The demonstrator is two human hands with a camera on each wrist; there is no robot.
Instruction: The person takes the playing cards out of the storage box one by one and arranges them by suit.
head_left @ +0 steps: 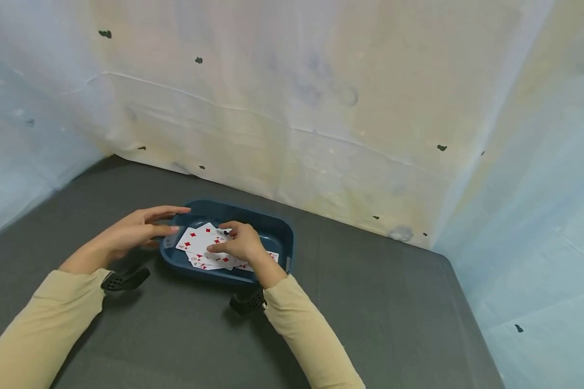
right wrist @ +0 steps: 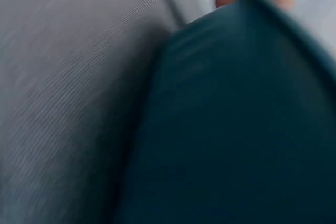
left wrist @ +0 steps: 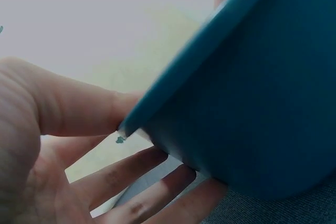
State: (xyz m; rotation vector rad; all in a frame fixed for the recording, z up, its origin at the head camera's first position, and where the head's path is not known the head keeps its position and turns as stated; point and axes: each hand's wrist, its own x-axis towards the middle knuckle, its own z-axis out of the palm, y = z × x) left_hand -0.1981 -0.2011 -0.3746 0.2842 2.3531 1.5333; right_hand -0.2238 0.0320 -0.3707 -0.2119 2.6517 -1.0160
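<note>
A dark blue plastic tub (head_left: 209, 275) holds a loose pile of playing cards (head_left: 194, 240), with red diamonds on the face-up ones. At its left end my left hand (head_left: 131, 232) grips the rim; in the left wrist view the thumb (left wrist: 79, 108) lies at the rim and the fingers (left wrist: 147, 192) reach against the outer wall. Over the cards, inside the tub, is my right hand (head_left: 243, 241), thumb and forefinger spread apart and touching the pile. Whether it pinches a card is hidden. The tub's wall (right wrist: 226, 119) fills much of the right wrist view.
The tub stands on a dark grey cloth-covered table (head_left: 394, 324). Behind it hangs a pale sheet (head_left: 297, 108) with small dark marks, and another bluish sheet (head_left: 555, 243) borders the right side. Black wrist straps (head_left: 126, 279) sit by both sleeves.
</note>
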